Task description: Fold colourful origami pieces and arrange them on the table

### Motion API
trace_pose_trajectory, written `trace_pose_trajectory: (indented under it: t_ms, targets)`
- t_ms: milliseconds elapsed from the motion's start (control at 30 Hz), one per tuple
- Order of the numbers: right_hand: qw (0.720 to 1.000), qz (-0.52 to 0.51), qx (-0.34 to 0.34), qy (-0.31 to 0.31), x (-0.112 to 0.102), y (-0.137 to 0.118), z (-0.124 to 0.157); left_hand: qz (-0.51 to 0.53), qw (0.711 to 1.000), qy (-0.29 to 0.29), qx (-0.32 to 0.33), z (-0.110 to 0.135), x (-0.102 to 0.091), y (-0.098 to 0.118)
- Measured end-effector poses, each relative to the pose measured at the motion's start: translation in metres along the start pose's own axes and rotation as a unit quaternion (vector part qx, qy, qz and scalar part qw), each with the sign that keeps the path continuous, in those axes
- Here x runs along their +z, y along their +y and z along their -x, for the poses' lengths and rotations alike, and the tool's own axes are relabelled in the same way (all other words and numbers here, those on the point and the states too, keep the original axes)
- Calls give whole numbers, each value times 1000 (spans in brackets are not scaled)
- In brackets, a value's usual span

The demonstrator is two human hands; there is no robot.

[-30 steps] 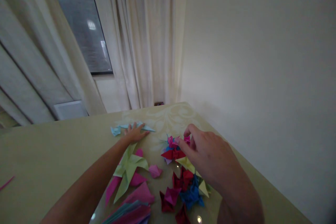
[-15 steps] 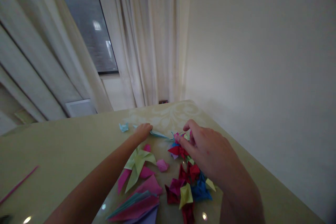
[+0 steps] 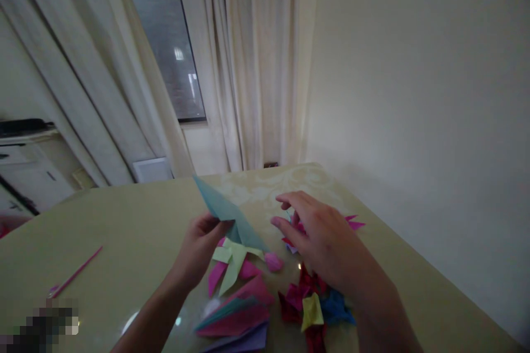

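Observation:
My left hand point(image 3: 200, 244) is closed on a long, pointed light blue folded paper piece point(image 3: 229, 213) and holds it up off the table, tilted from upper left to lower right. My right hand point(image 3: 318, 235) hovers with fingers spread and slightly curled over a heap of small folded paper flowers point(image 3: 311, 303) in red, pink, blue and yellow. It holds nothing that I can see. Below the blue piece lies a pale green and pink folded pinwheel shape point(image 3: 233, 265).
A fan of pink, teal and purple folded sheets point(image 3: 238, 324) lies near the front edge. A thin pink strip point(image 3: 75, 274) rests at the left on the glossy beige table point(image 3: 136, 231). Curtains and a window stand behind; a wall is on the right.
My left hand has picked the light blue folded piece off the far table surface and drawn it back toward me, lifted. My right hand has opened and shifted slightly away from the flowers.

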State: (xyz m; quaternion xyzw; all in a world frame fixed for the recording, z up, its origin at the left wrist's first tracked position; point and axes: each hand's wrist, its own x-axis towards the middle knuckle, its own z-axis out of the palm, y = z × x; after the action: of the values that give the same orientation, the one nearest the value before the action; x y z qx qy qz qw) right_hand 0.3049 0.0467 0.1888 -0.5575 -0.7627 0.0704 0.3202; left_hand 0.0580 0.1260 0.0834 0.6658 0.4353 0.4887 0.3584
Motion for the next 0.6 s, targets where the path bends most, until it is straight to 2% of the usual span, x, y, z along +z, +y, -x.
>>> trace_pose_trajectory:
  t_ms: [100,167,233,267,333,400,433,500,600]
  targets:
    - [994,-76,-80,-18,20,-15,-5,143,987,-31,-61,32,0,19]
    - [984,-118,-123,-42,33,-23,-8,180,980,-64,-61,39,1,30]
    - [979,-142,-138,-42,41,-26,-11,195,975,-94,-44,39,1,37]
    - [979,-149,-134,-24,43,-27,-12,202,973,-106,-40,37,0,39]
    - [979,-163,-106,52,43,-25,-14,204,971,-115,-46,35,-5,40]
    - [974,-174,-73,126,39,-21,-14,194,974,-95,-62,32,-12,39]
    - [972,-178,-60,143,36,-19,-14,189,976,-78,-70,30,-16,38]
    - [972,-190,-45,132,30,-16,-14,189,978,-47,-78,27,-23,37]
    - [972,-218,-28,77,26,-14,-12,197,978,-5,-69,22,-30,35]
